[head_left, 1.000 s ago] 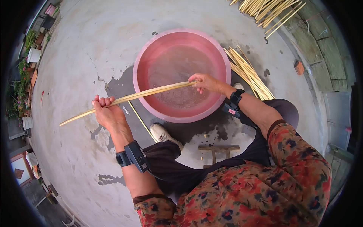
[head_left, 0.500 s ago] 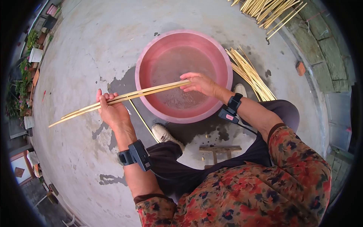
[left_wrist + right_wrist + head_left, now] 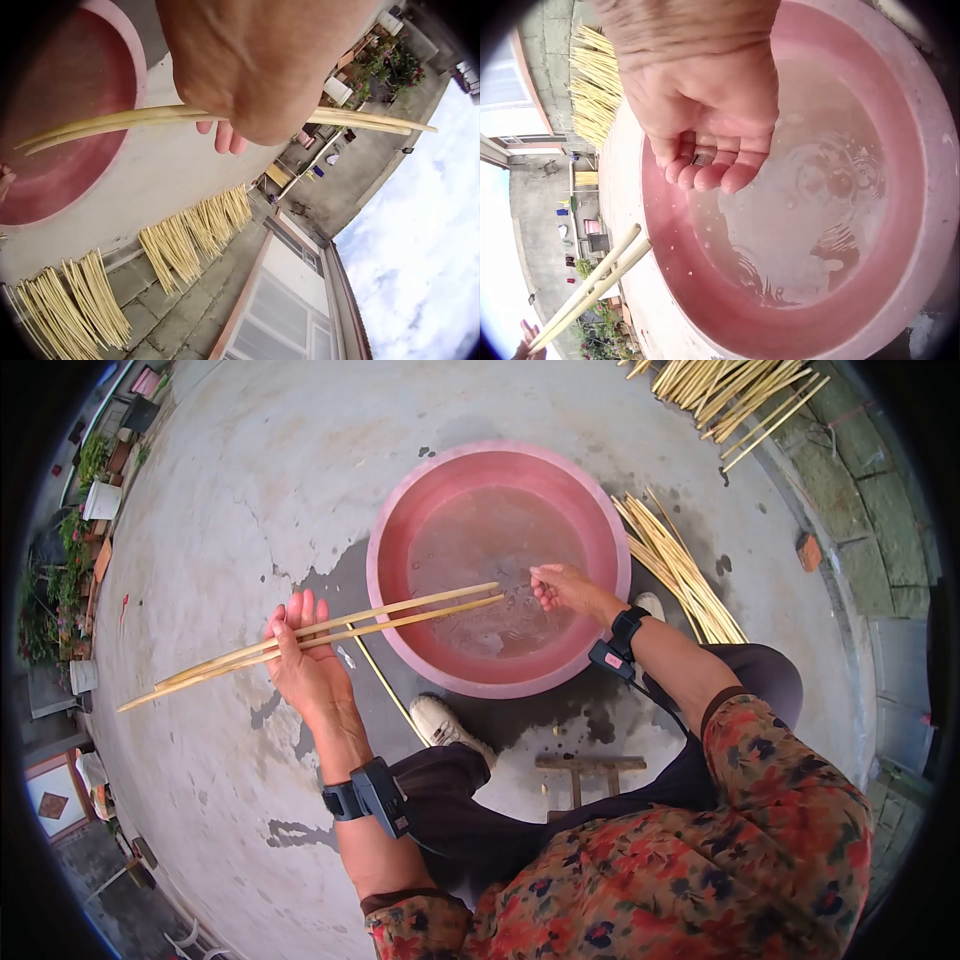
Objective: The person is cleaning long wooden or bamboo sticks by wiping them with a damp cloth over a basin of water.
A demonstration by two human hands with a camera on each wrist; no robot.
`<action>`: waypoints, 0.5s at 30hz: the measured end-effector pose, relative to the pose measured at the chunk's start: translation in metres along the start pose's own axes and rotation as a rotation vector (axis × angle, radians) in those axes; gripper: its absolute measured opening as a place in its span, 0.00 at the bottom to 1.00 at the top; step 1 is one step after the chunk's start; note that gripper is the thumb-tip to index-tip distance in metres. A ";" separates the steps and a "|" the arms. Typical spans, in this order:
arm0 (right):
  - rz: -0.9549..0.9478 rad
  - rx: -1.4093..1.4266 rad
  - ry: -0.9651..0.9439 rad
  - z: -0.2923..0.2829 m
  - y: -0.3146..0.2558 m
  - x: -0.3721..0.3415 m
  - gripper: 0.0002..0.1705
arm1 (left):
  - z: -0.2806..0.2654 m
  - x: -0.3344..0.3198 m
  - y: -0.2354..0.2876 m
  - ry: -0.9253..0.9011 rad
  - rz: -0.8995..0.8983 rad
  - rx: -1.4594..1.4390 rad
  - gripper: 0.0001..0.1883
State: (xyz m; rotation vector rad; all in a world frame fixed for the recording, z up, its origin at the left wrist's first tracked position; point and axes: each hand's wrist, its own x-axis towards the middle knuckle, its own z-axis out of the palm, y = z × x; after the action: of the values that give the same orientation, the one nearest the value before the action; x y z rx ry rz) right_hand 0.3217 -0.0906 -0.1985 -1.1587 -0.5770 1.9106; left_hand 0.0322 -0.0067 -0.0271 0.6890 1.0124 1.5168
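Observation:
Two long, pale, peeled-looking sticks lie side by side across the left palm. My left hand holds them with the thumb over them and the other fingers stretched upward. Their right ends fan slightly apart over the pink tub, which has shallow cloudy water in it. Past those ends, over the water, is my right hand, apart from the sticks. In the right wrist view its fingers curl toward the palm around nothing, and a ring shows on one. Ripples and falling drops show below.
A bundle of similar sticks lies right of the tub, and more sticks are spread at the far right by the paving. One thin stick lies near the left shoe. A small wooden stool stands between the legs.
The right hand has let go of the sticks' right ends and moved right over the tub, its fingers curling. The left fingers have straightened, and the two sticks have spread apart.

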 end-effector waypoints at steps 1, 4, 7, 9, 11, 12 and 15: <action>0.000 0.000 0.000 -0.015 0.011 0.005 0.14 | -0.002 0.001 0.002 0.027 0.068 0.038 0.13; 0.063 -0.347 0.545 -0.038 0.021 0.015 0.12 | -0.002 -0.004 -0.002 0.022 -0.033 0.059 0.11; -0.160 -0.249 0.804 -0.047 0.027 0.026 0.11 | -0.004 -0.012 -0.020 0.010 -0.185 0.051 0.09; -0.451 -0.186 1.087 -0.068 0.047 0.050 0.12 | -0.006 -0.013 -0.032 -0.019 -0.245 0.024 0.09; -0.352 -0.049 0.992 -0.109 0.111 0.074 0.12 | 0.000 -0.018 -0.041 0.027 -0.257 0.040 0.08; -0.260 0.079 0.896 -0.120 0.131 0.081 0.12 | -0.001 -0.019 -0.048 0.020 -0.265 0.068 0.08; 0.187 0.357 0.429 -0.037 0.090 0.052 0.15 | 0.005 -0.022 -0.060 0.039 -0.302 0.079 0.08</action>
State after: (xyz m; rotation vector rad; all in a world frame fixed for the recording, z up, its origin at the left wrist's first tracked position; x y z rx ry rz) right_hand 0.3052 -0.0998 -0.3077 -1.3594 0.1048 1.7459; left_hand 0.0693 -0.0270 -0.0748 0.5353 1.1552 1.2363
